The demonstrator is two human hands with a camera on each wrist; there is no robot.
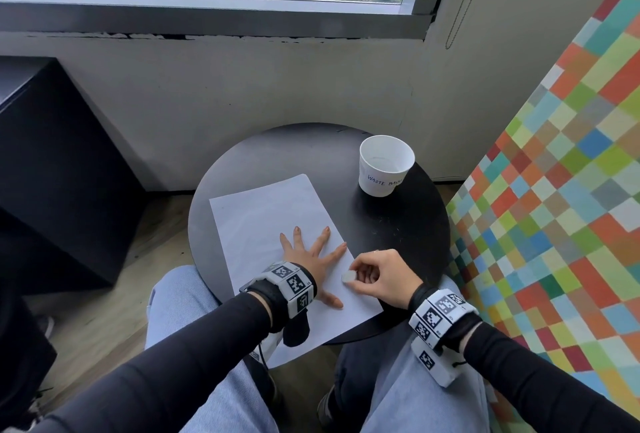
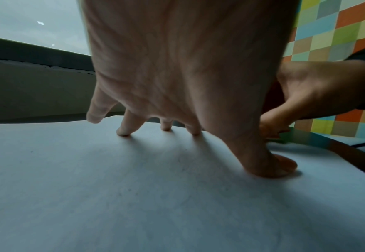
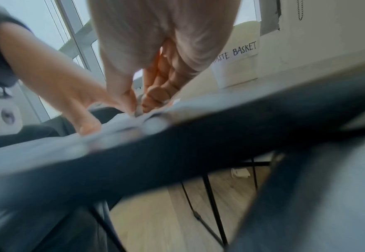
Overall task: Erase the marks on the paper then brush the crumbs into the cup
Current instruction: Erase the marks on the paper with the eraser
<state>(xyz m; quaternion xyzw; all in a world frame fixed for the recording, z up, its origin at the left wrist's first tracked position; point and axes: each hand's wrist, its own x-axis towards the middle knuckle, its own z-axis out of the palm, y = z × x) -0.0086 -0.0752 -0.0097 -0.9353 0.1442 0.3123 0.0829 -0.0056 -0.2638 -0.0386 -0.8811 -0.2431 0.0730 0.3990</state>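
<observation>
A white sheet of paper (image 1: 263, 225) lies on the small round black table (image 1: 398, 232), its near corner hanging over the table's front edge. My left hand (image 1: 308, 252) presses flat on the paper with its fingers spread (image 2: 123, 131). My right hand (image 1: 377, 273) pinches a small white eraser (image 1: 348, 276) and holds it against the paper's right edge, just right of the left thumb. The eraser (image 3: 139, 111) is mostly hidden by fingers in the right wrist view. A white paper cup (image 1: 386, 164) labelled "WASTE BASKET" stands upright at the table's back right. Faint pencil traces show on the paper (image 2: 177, 196).
A wall of coloured squares (image 1: 561, 190) rises close on the right. A black cabinet (image 1: 52, 173) stands at the left. A grey wall and window ledge (image 1: 242, 79) lie behind the table. My knees in blue jeans (image 1: 207, 380) sit under the table's front edge.
</observation>
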